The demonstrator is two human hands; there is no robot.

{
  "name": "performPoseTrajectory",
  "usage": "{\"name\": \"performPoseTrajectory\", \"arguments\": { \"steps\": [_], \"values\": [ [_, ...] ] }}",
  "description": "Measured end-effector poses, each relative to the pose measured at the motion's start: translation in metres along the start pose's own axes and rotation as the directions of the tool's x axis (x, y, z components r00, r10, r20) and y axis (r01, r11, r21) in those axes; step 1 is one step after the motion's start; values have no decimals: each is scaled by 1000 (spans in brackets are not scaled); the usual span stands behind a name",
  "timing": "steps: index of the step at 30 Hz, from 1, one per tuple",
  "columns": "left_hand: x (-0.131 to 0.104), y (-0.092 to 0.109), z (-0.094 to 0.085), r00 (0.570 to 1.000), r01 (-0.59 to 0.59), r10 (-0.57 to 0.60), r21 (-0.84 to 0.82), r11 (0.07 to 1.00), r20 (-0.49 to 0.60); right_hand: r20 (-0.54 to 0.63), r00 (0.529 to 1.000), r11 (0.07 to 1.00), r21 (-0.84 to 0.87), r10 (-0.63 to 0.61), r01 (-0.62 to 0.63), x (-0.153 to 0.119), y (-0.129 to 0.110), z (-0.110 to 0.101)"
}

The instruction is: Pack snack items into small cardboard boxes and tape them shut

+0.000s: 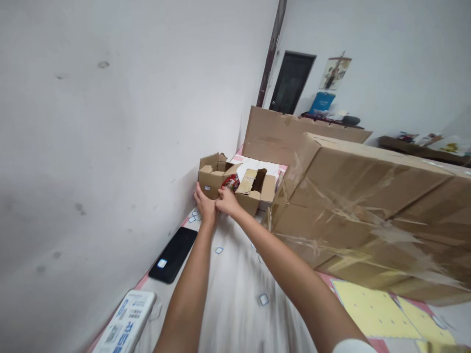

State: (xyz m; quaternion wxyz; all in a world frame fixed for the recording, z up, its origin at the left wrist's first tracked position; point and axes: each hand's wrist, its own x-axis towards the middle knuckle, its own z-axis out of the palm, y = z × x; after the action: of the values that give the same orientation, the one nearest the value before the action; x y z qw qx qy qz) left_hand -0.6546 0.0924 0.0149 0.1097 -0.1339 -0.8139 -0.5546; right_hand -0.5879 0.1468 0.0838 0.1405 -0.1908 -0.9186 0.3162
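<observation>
A small open cardboard box (210,189) stands against the wall with its flaps raised. My left hand (206,203) is at its front left corner, fingers along the side and gripping it. My right hand (227,202) is closed just beside, at the box's front right. A shiny red packet (231,182) shows directly above the right fingers and appears to be held by them; the exact grip is hidden. To the right of the packet sits a second small open cardboard box (248,202), its flaps partly folded. What is inside both boxes cannot be made out.
A large taped stack of cartons (349,211) blocks the right side. Behind the small boxes rises a cardboard panel (283,135). A black phone (173,255) and a white printed box (125,321) lie along the wall (110,147) at left. Yellow sheets (375,309) lie at lower right.
</observation>
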Motion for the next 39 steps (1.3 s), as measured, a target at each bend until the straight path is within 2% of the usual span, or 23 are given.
{"name": "performPoseTrajectory", "arguments": {
  "steps": [5, 8, 10, 12, 14, 17, 19, 22, 25, 28, 31, 33, 34, 35, 36, 37, 38, 39],
  "values": [
    [-1, 34, -57, 989, -137, 134, -41, 990, -61, -84, 990, 984, 124, -115, 125, -33, -27, -24],
    [-5, 47, -102, 959, -254, 243, -59, 965, -148, -44, 974, 932, 283, -222, 225, -64, -48, -34],
    [-13, 52, -134, 947, -291, 270, -113, 950, -173, -31, 954, 890, 354, -297, 288, -91, -65, -38],
    [-30, 53, -165, 947, -309, 276, -223, 925, -166, -81, 927, 837, 407, -366, 366, -126, -83, -39],
    [-57, 50, -193, 953, -303, 276, -350, 886, -126, -161, 901, 781, 454, -402, 430, -171, -98, -35],
    [-114, 36, -218, 968, -226, 251, -485, 845, -14, -246, 897, 741, 504, -368, 443, -249, -105, -21],
    [-155, 24, -223, 964, -162, 245, -509, 845, 100, -267, 923, 759, 529, -277, 380, -302, -96, -8],
    [-212, 6, -219, 921, -125, 284, -490, 863, 266, -273, 956, 799, 549, -105, 245, -370, -68, 9],
    [-253, -5, -212, 892, -116, 316, -514, 850, 322, -270, 962, 848, 519, 47, 105, -418, -37, 15],
    [-278, -11, -204, 872, -70, 319, -551, 832, 371, -308, 945, 881, 471, 110, 52, -450, -16, 11],
    [-292, -19, -196, 837, -43, 351, -590, 806, 419, -435, 899, 900, 408, 44, 153, -468, -1, -4],
    [-299, -24, -191, 802, -28, 386, -617, 786, 455, -538, 843, 950, 269, 8, 162, -474, 12, -22],
    [-302, -28, -189, 781, -17, 396, -616, 787, 484, -549, 836, 977, 170, -12, 125, -476, 20, -33],
    [-305, -31, -187, 761, -3, 394, -605, 796, 514, -510, 860, 996, 58, -34, 74, -478, 28, -45],
    [-309, -33, -185, 747, 12, 384, -588, 809, 543, -402, 914, 998, -50, -53, 36, -480, 37, -56],
    [-312, -36, -184, 736, 26, 368, -568, 823, 567, -243, 968, 990, -139, -67, 34, -483, 46, -66],
    [-316, -38, -183, 732, 37, 353, -552, 833, 583, -72, 994, 977, -203, -79, 63, -486, 54, -74],
    [-319, -40, -182, 731, 47, 343, -544, 838, 590, 78, 993, 964, -244, -90, 106, -491, 60, -80]
  ]
}}
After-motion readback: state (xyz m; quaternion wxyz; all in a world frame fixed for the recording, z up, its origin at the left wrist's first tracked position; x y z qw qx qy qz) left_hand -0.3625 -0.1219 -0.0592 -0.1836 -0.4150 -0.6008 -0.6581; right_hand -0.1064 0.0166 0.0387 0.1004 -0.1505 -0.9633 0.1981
